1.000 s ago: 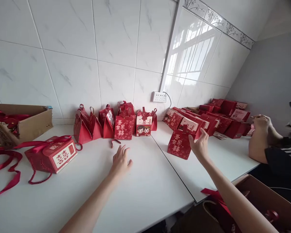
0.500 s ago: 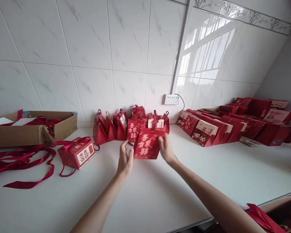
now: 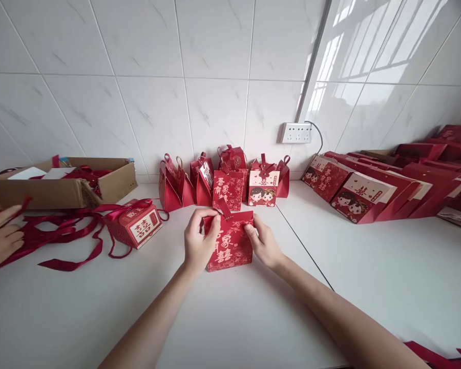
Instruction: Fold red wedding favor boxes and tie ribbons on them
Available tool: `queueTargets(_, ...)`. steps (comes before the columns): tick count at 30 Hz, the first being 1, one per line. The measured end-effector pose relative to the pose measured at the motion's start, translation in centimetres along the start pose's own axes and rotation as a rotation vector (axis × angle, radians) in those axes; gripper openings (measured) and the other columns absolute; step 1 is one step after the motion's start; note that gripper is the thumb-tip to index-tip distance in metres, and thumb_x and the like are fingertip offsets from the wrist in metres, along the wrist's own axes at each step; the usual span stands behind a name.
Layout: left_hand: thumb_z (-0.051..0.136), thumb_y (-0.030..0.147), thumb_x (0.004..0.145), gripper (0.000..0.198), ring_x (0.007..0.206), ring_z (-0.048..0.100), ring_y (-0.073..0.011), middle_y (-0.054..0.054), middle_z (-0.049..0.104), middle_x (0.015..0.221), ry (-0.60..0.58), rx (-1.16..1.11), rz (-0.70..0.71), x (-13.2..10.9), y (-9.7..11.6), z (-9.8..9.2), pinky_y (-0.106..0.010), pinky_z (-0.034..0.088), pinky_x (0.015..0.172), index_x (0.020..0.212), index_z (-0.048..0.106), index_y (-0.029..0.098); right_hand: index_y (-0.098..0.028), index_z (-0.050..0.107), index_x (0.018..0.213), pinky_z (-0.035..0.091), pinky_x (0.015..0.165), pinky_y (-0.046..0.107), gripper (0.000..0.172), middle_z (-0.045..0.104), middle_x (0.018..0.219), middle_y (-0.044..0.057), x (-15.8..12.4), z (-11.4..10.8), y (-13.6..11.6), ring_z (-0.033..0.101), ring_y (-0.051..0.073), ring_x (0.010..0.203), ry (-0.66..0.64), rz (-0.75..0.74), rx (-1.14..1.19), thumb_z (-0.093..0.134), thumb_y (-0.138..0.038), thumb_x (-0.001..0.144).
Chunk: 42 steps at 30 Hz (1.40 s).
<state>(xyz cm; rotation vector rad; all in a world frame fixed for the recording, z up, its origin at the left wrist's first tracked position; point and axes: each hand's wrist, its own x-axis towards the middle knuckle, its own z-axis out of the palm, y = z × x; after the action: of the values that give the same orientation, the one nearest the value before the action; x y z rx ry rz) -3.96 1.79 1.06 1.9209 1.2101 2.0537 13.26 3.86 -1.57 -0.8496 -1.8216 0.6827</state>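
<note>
A red gift box (image 3: 234, 248) with pale Chinese characters and floral print is upright at the middle of the white table, between my hands. My left hand (image 3: 198, 240) is closed on its upper left edge, thumb across the front. At the upper right edge my right hand (image 3: 268, 242) pinches it, thumb in front and fingers behind. A short red ribbon (image 3: 225, 208) sticks up from the box's top. Just behind stand a similar box (image 3: 228, 187) and a box with two cartoon figures (image 3: 263, 192).
On the left, a cardboard carton (image 3: 42, 193) holds ribbons and white sheets. Loose red ribbon (image 3: 71, 264) lies beside a box with rope handles (image 3: 140, 225). Another person's hand (image 3: 2, 238) holds something thin and red. More boxes (image 3: 363, 197) lean in rows at right, near a socket strip (image 3: 296, 133).
The box has come down and nearer, and now faces forward. My left hand, formerly apart from it, now grips it. The view has turned; the other person's hand shows more fully.
</note>
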Motion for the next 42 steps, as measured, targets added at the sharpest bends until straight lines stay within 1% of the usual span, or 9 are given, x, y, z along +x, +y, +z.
queueTargets(3, 0.057, 0.018, 0.085, 0.003, 0.076, 0.06, -0.0111, 0.001, 0.062, 0.078, -0.051, 0.038, 0.059, 0.1, 0.8, -0.2, -0.022, 0.049, 0.071, 0.082, 0.057, 0.02, -0.021, 0.047, 0.115, 0.052, 0.081, 0.036, 0.026, 0.065, 0.105, 0.009, -0.5, 0.2, -0.3, 0.063, 0.022, 0.092, 0.03, -0.06, -0.028, 0.037, -0.036, 0.096)
queueTargets(7, 0.056, 0.014, 0.085, 0.006, 0.075, 0.06, -0.0098, 0.002, 0.062, 0.078, -0.084, 0.056, 0.115, 0.3, 1.4, -0.2, -0.02, 0.049, 0.07, 0.084, 0.056, 0.02, -0.025, 0.03, 0.134, 0.05, 0.089, 0.04, 0.045, 0.052, 0.118, 0.012, -0.7, 0.5, -0.7, 0.055, 0.023, 0.109, 0.215, -0.339, -0.113, 0.045, -0.021, 0.092)
queueTargets(10, 0.053, 0.013, 0.086, 0.007, 0.079, 0.061, -0.0112, 0.0, 0.062, 0.08, -0.085, 0.067, 0.188, 0.2, 1.4, 0.0, -0.022, 0.05, 0.073, 0.086, 0.056, 0.02, -0.027, 0.037, 0.129, 0.05, 0.091, 0.042, 0.043, 0.045, 0.116, 0.011, -0.6, 0.4, -1.3, 0.051, 0.023, 0.112, 0.211, -0.458, -0.244, 0.042, -0.01, 0.089)
queueTargets(14, 0.054, 0.02, 0.086, 0.003, 0.085, 0.062, -0.0154, -0.004, 0.065, 0.088, -0.168, 0.036, 0.205, 0.1, 1.6, -0.2, -0.028, 0.052, 0.076, 0.087, 0.056, 0.02, -0.026, 0.044, 0.123, 0.052, 0.086, 0.042, 0.042, 0.042, 0.109, 0.01, -0.6, 0.0, -1.9, 0.05, 0.023, 0.107, 0.165, -0.502, -0.324, 0.042, -0.006, 0.086)
queueTargets(17, 0.055, 0.022, 0.085, 0.006, 0.084, 0.063, -0.016, -0.004, 0.066, 0.089, -0.229, 0.01, 0.174, 0.1, 1.8, -0.4, -0.029, 0.053, 0.076, 0.088, 0.06, 0.02, -0.025, 0.045, 0.121, 0.053, 0.082, 0.041, 0.042, 0.044, 0.103, 0.009, -0.7, -0.1, -2.1, 0.049, 0.023, 0.102, 0.146, -0.513, -0.333, 0.043, -0.005, 0.084)
queueTargets(24, 0.055, 0.017, 0.084, 0.013, 0.085, 0.064, -0.0162, -0.004, 0.069, 0.089, -0.254, -0.025, 0.126, 0.2, 2.4, -0.4, -0.029, 0.053, 0.079, 0.09, 0.066, 0.019, -0.025, 0.05, 0.111, 0.05, 0.069, 0.036, 0.031, 0.046, 0.089, 0.005, -0.7, -0.2, -2.8, 0.05, 0.02, 0.085, 0.172, -0.519, -0.315, 0.043, -0.008, 0.087)
queueTargets(29, 0.055, 0.014, 0.082, 0.014, 0.08, 0.064, -0.0147, -0.003, 0.068, 0.084, -0.284, -0.108, 0.124, 0.0, 3.0, -0.4, -0.026, 0.053, 0.073, 0.086, 0.067, 0.018, -0.024, 0.038, 0.12, 0.048, 0.064, 0.032, 0.038, 0.049, 0.087, 0.003, -1.2, -0.1, -3.5, 0.052, 0.017, 0.074, 0.239, -0.447, -0.167, 0.05, -0.014, 0.085)
queueTargets(34, 0.054, 0.011, 0.081, 0.017, 0.079, 0.065, -0.0145, -0.003, 0.068, 0.085, -0.261, -0.107, 0.169, -0.3, 3.4, -0.3, -0.026, 0.053, 0.072, 0.087, 0.068, 0.018, -0.022, 0.046, 0.092, 0.046, 0.061, 0.029, 0.007, 0.053, 0.08, 0.002, -1.3, -0.2, -4.2, 0.054, 0.015, 0.069, 0.203, -0.349, -0.095, 0.049, -0.017, 0.087)
queueTargets(42, 0.055, 0.012, 0.08, 0.016, 0.077, 0.066, -0.0154, -0.003, 0.07, 0.083, -0.247, -0.104, 0.13, -0.5, 3.6, -0.3, -0.026, 0.055, 0.07, 0.085, 0.069, 0.019, -0.023, 0.045, 0.081, 0.041, 0.054, 0.025, 0.01, 0.049, 0.072, -0.002, -1.3, 0.1, -4.8, 0.049, 0.012, 0.061, 0.243, -0.317, -0.098, 0.05, -0.016, 0.086)
